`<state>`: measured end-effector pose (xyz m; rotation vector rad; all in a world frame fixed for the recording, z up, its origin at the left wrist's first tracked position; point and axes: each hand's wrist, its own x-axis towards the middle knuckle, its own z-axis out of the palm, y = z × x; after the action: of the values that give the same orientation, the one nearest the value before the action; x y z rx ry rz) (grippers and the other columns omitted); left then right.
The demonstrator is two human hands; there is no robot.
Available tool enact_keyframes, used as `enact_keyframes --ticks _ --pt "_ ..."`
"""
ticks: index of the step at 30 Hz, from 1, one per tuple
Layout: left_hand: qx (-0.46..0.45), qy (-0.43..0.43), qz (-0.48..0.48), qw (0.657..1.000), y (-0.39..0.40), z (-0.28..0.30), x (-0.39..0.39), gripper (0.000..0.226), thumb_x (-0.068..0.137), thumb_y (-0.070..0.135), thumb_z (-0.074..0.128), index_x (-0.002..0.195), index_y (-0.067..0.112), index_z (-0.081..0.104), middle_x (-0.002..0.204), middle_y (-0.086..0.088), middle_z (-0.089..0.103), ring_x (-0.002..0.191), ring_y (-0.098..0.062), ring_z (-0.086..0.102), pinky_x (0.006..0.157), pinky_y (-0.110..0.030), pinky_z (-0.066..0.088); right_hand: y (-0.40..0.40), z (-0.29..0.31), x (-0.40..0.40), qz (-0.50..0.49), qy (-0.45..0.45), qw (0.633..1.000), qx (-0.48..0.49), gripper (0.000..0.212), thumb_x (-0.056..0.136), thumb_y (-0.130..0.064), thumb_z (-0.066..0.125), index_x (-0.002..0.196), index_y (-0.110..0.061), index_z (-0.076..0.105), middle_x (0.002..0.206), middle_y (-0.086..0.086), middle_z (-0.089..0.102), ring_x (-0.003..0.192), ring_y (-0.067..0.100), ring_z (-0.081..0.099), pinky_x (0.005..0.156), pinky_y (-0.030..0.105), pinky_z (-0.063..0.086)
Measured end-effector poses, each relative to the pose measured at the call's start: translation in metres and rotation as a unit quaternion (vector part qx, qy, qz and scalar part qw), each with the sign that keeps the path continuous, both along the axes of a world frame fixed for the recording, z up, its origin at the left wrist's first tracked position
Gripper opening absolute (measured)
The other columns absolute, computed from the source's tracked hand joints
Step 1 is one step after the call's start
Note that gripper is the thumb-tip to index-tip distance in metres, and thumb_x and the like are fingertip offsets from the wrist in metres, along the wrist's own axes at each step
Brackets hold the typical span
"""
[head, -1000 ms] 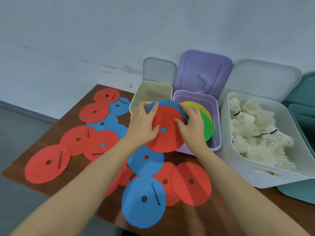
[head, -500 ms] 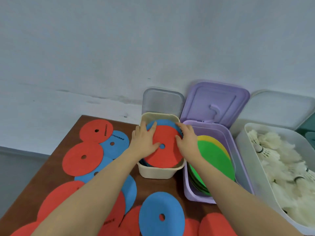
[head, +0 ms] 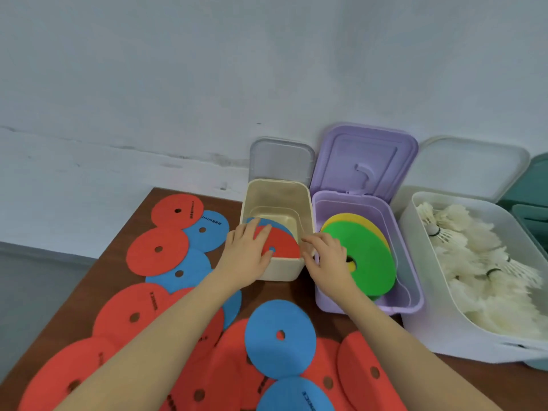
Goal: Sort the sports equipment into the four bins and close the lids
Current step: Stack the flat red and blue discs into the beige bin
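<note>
A red disc (head: 281, 246) lies tilted inside the cream bin (head: 278, 203), resting on a blue disc (head: 267, 223) beneath it, both leaning against the bin's near wall. The left hand (head: 247, 256) rests on the red disc's left part, fingers fairly straight and spread, thumb at the disc's centre hole; its grip is apart, pressing rather than pinching. The right hand (head: 326, 256) sits at the bin's right near corner, fingers loosely curled over the rim; it holds nothing that can be seen.

Just right of the cream bin stands the purple bin (head: 370, 307), with a green disc (head: 364, 256) leaning in it over a yellow disc (head: 353, 218). Further right, the white bin (head: 444, 336) is full of shuttlecocks (head: 486, 262). A teal bin (head: 530, 212) shows at the right edge. All the lids are open and lean back toward the wall (head: 207, 69): the grey lid (head: 281, 158), the purple lid (head: 364, 158) and the white lid (head: 471, 164).

On the brown bench (head: 98, 277), left of and in front of the bins, many loose red and blue discs (head: 280, 336) lie flat and overlapping.
</note>
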<state>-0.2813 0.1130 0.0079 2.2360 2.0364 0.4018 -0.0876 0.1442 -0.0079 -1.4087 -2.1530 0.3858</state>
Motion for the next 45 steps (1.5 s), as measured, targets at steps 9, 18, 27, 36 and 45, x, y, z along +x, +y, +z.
enact_keyframes --ticks 9,18,27,36,45 --pt "-0.012 -0.025 0.025 0.999 -0.116 -0.035 0.045 0.05 0.086 0.033 0.049 0.132 0.012 0.048 0.137 -0.013 0.041 0.122 -0.034 0.039 0.095 -0.045 0.033 -0.109 -0.03 0.049 0.033 0.058 0.998 0.021 0.025 0.084 -0.025 0.047 0.1 -0.016 0.065 0.095 -0.002 0.06 0.087 0.02 0.052 0.072 0.026 0.028" --pt "-0.241 0.023 0.022 0.97 -0.209 -0.096 0.077 0.069 0.092 0.046 0.045 0.148 0.023 0.013 0.145 -0.006 0.025 0.129 -0.028 0.027 0.102 -0.039 0.025 -0.196 -0.098 0.087 -0.002 -0.187 0.956 -0.227 0.069 0.083 -0.057 0.054 0.141 -0.026 0.033 0.149 0.0 0.024 0.132 0.025 0.024 0.104 0.039 0.021" --pt "-0.264 0.027 -0.012 0.964 -0.229 -0.117 0.084 0.073 0.089 0.044 0.055 0.148 0.027 0.015 0.15 -0.008 0.013 0.13 -0.031 0.018 0.105 -0.041 0.023 -0.226 -0.112 0.077 -0.083 -0.087 0.961 -0.25 0.069 0.074 -0.038 0.071 0.135 -0.031 0.039 0.148 -0.006 0.024 0.133 0.024 0.02 0.107 0.042 0.014" --pt "-0.171 -0.167 -0.041 0.97 -0.216 -0.123 0.064 0.07 0.085 0.01 0.063 0.145 0.009 0.027 0.131 -0.013 0.029 0.124 -0.028 0.031 0.107 -0.039 0.029 -0.22 -0.109 0.061 -0.121 0.041 0.972 -0.196 0.045 0.078 -0.01 0.065 0.119 -0.024 0.051 0.11 -0.009 0.049 0.105 0.017 0.042 0.084 0.029 0.018" --pt "-0.065 -0.138 -0.011 0.988 -0.121 -0.11 0.039 0.069 0.072 -0.008 0.063 0.137 0.004 0.042 0.125 -0.025 0.039 0.104 -0.039 0.043 0.091 -0.047 0.041 -0.136 -0.085 0.026 -0.155 0.091 0.963 -0.2 0.047 0.079 -0.01 0.062 0.124 -0.022 0.052 0.118 0.001 0.051 0.114 0.022 0.043 0.091 0.032 0.022"
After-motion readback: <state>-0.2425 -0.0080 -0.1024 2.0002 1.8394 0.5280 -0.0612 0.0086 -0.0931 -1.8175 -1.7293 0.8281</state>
